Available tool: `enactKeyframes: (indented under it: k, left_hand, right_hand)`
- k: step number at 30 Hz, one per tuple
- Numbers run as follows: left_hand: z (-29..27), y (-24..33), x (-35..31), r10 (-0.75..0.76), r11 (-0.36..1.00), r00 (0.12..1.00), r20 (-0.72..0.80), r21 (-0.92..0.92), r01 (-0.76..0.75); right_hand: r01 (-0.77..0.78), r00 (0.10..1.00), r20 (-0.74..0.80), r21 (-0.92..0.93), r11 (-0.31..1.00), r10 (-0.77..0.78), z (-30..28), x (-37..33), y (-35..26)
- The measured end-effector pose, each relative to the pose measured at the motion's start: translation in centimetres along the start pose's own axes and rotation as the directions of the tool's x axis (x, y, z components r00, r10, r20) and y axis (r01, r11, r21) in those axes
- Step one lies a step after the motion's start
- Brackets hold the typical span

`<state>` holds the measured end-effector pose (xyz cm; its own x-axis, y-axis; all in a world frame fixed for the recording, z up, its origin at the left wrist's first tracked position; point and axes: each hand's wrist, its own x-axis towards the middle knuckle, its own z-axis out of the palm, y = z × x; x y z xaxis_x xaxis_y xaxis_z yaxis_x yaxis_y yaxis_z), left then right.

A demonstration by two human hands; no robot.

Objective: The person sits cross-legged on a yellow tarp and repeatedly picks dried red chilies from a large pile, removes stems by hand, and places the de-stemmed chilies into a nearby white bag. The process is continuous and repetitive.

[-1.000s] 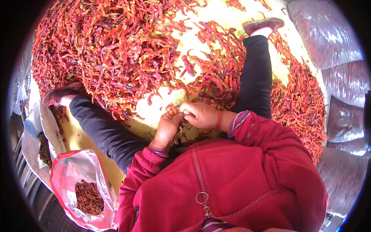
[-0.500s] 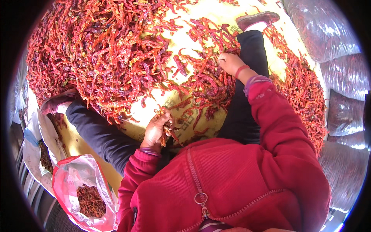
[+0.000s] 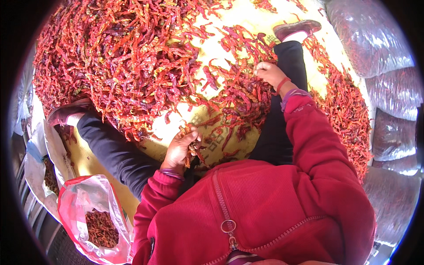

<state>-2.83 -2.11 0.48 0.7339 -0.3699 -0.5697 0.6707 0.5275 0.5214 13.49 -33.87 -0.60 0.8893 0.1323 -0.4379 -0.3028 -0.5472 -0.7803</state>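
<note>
Several dried red chillies (image 3: 193,149) are held in the left hand (image 3: 177,149), just in front of the red jacket (image 3: 265,198), with ends poking out above and below the curled fingers. The grip of this hand is clamped on that small bunch. By their wrinkled, shrunken look, such pods are judged to be very light, papery and rather brittle, and little slipping is to be expected from the creased skin. Each is probably best taken near the stem end or across its thicker middle with a light pinch, since the thin tips could be snapped by a hard squeeze.

Over the loose chillies (image 3: 247,99) beside the right leg (image 3: 291,66), the right hand (image 3: 270,74) is held with its fingers bunched; whether anything is pinched in that grip cannot be told. The pods there are tangled, so neighbours could be dragged along with any one that is lifted.

Farther out, a large heap (image 3: 123,57) is spread over the yellow sheet (image 3: 96,161). To the left, dark reddish scraps (image 3: 102,227) are held in an open red-and-white sack (image 3: 77,207), with a white sack (image 3: 34,174) beside it. Along the right edge, clear plastic bags (image 3: 371,39) are lined up.
</note>
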Motion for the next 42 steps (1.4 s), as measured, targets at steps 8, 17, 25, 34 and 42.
enactKeyframes:
  k: [8,17,25,34,42]
  left_hand:
    - [4.3,1.9,-0.7,0.018,0.991,0.992,0.127,0.127,-0.034]
    - [3.1,1.2,0.7,-0.036,0.997,0.986,0.165,-0.055,0.046]
    - [1.4,3.3,0.1,0.142,0.962,0.946,0.29,-0.267,-0.063]
    - [2.2,3.6,-1.0,0.187,0.967,0.93,0.316,-0.228,-0.117]
    - [1.9,4.4,-2.2,0.309,0.931,0.917,0.252,-0.278,-0.237]
  right_hand:
    - [0.317,0.922,0.151,0.24,0.918,-0.357,3.4,-7.5,-6.8]
    - [0.359,0.823,0.34,0.312,0.88,-0.456,10.5,-9.4,-8.0]
    - [0.176,0.819,0.401,0.506,0.845,-0.411,9.1,-8.0,-10.4]
    - [0.23,0.736,0.567,0.304,0.924,-0.37,10.0,-9.0,-12.1]
    - [0.674,0.703,0.216,0.1,0.732,-0.677,9.2,-11.3,-12.8]
